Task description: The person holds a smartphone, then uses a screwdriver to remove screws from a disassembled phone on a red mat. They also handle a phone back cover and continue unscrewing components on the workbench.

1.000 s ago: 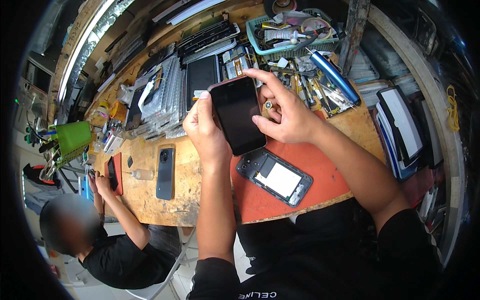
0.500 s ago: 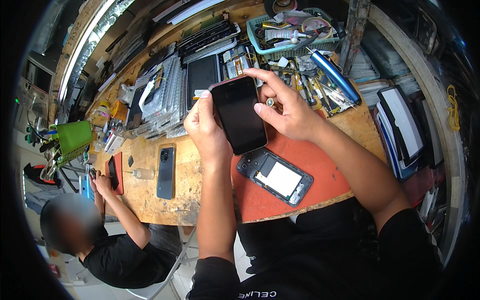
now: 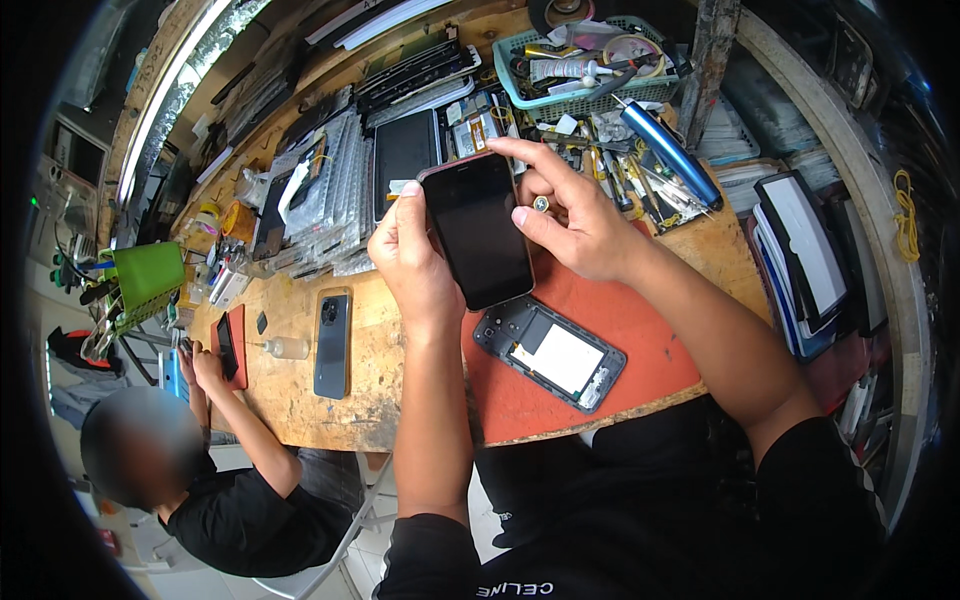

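I hold a black smartphone with a dark screen (image 3: 476, 238) upright between both hands. My left hand (image 3: 410, 255) grips its left side, thumb along the upper edge. My right hand (image 3: 565, 215) steadies the right side, index finger at the top corner and thumb tip at the screen's right edge; a ring shows on one finger. Below the phone, an opened phone body (image 3: 548, 355) with a white battery lies on a red mat (image 3: 640, 355). Left of my left forearm, a dark phone with a tan-edged case (image 3: 332, 343) lies on the wooden bench.
A co-worker (image 3: 245, 520) at left handles a phone. Nearby are a small bottle (image 3: 287, 348) and green holder (image 3: 148, 275). Behind my hands stand stacked plastic sleeves (image 3: 335, 200), a teal basket (image 3: 590, 95), loose tools and a blue cylindrical tool (image 3: 668, 150). Folders (image 3: 800, 260) stand at right.
My right thumb has moved slightly up and right along the phone's screen. The rest looks nearly the same.
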`<state>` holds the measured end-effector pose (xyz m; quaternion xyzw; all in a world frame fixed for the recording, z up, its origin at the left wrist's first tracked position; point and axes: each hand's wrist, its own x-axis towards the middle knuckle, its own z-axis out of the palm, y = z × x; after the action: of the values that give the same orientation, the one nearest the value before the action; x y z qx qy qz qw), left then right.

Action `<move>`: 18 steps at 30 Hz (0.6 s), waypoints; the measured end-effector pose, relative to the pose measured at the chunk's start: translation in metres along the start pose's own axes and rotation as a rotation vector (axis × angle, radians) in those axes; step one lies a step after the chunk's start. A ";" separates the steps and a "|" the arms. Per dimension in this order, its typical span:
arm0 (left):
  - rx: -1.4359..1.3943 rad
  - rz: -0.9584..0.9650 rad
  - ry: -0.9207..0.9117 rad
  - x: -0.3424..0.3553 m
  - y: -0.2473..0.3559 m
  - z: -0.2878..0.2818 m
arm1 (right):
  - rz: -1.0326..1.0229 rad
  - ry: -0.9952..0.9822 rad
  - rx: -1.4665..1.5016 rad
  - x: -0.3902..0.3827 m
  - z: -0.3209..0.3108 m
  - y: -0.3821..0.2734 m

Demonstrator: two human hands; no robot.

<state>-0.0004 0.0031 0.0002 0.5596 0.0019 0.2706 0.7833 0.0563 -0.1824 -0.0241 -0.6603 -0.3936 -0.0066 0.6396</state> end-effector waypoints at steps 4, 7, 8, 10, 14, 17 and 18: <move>0.010 -0.007 0.012 0.001 0.001 0.002 | 0.031 0.002 0.022 0.001 0.000 -0.003; 0.004 -0.010 0.013 0.000 0.001 0.003 | 0.041 -0.002 0.022 0.001 0.000 -0.006; 0.003 -0.009 0.010 0.001 0.001 0.002 | 0.034 0.000 0.021 0.001 0.000 -0.005; 0.007 -0.016 0.012 0.000 0.001 0.002 | 0.036 -0.001 0.020 0.000 0.000 -0.005; -0.004 0.009 -0.001 0.000 0.000 0.001 | 0.065 -0.011 0.013 -0.001 0.000 -0.003; 0.004 -0.002 -0.003 0.000 0.001 0.001 | 0.027 0.001 0.005 0.001 0.002 -0.003; 0.008 -0.001 -0.003 0.000 0.001 0.001 | 0.001 0.008 0.000 0.003 0.002 -0.004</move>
<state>-0.0006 0.0026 0.0014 0.5633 0.0022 0.2692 0.7811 0.0549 -0.1795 -0.0199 -0.6605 -0.3905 -0.0090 0.6412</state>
